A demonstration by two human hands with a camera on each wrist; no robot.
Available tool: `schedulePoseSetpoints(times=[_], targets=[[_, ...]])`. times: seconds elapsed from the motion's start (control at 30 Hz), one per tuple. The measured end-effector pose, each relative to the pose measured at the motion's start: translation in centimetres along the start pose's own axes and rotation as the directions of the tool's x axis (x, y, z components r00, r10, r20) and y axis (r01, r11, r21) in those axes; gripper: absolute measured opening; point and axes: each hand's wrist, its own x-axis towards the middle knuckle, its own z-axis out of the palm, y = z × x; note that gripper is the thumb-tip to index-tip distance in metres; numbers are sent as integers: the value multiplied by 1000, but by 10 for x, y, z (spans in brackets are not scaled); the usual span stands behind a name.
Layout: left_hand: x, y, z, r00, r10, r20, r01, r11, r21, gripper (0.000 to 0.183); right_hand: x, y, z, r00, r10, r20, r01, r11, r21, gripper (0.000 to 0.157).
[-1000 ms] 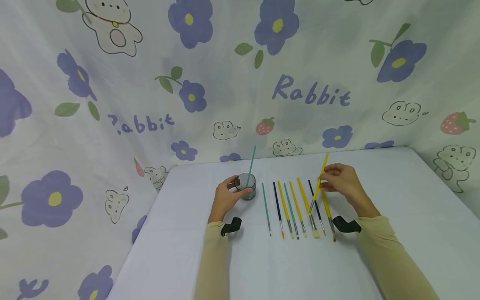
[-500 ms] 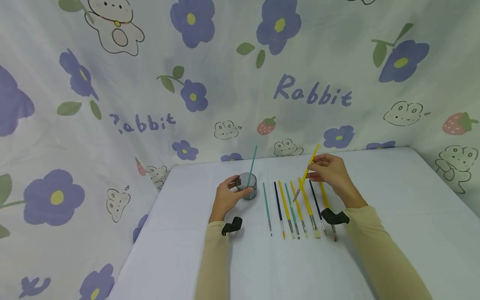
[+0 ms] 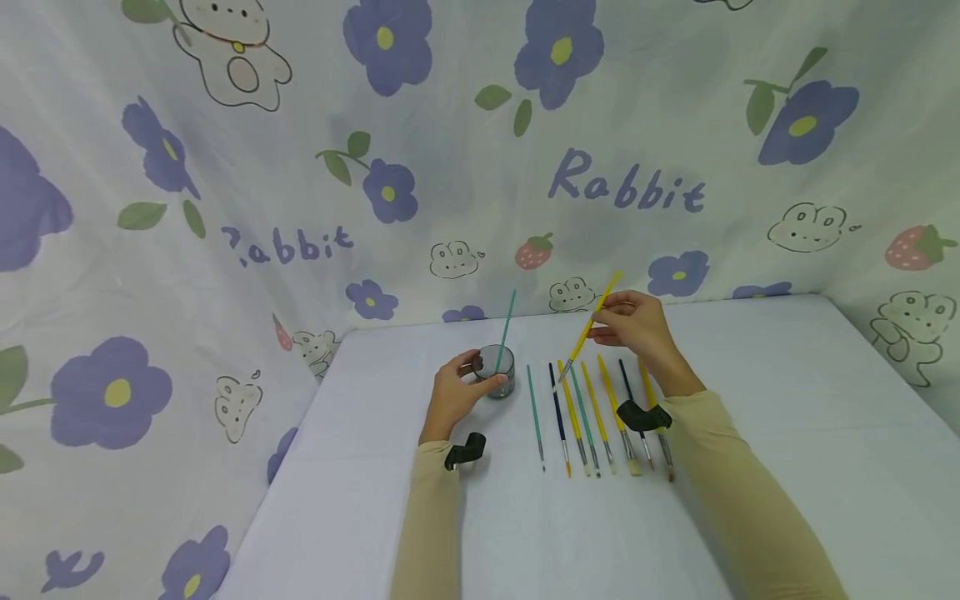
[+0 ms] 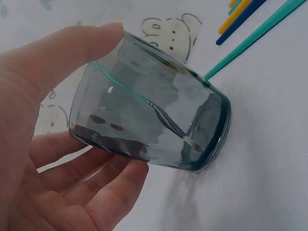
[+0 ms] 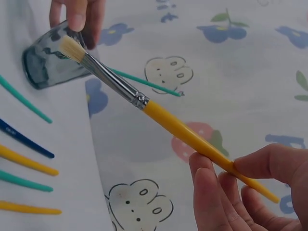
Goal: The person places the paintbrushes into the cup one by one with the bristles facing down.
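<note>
My left hand (image 3: pixel 453 396) grips a smoky grey glass (image 4: pixel 159 106) that stands on the table, thumb on one side and fingers on the other. Inside the glass leans a teal paintbrush (image 3: pixel 506 329), bristles at the bottom and handle sticking out above the rim. My right hand (image 3: pixel 636 327) pinches a yellow paintbrush (image 5: pixel 178 130) by its handle, in the air above the far ends of the brushes on the table. Its pale bristles and silver ferrule point down and left towards the glass, apart from it.
Right of the glass, several paintbrushes lie in a row, bristles towards me: a teal one (image 3: pixel 535 417) nearest the glass, then a navy one (image 3: pixel 558 417) and more. A printed curtain (image 3: pixel 465 167) hangs behind the white table (image 3: pixel 337 500).
My right hand has carried the yellow paintbrush left and up, from over the right end of the row towards the glass. The left hand has stayed on the glass.
</note>
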Motion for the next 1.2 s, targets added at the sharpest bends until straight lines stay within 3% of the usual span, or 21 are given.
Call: schedulePoseSetpoints(times=[0.4, 1.0, 1.2], targets=[[2, -3, 1, 1000, -3, 1, 3, 1000, 3, 83, 13, -5, 25, 1000, -24, 4, 24, 1000, 0, 32], [2, -3, 0, 1000, 19, 2, -19, 1000, -8, 84, 28, -12, 65, 998, -66, 19, 64, 994, 84, 32], [4, -5, 1, 1000, 2, 0, -2, 1000, -5, 84, 31, -9, 76, 997, -75, 24, 74, 996, 53, 30]])
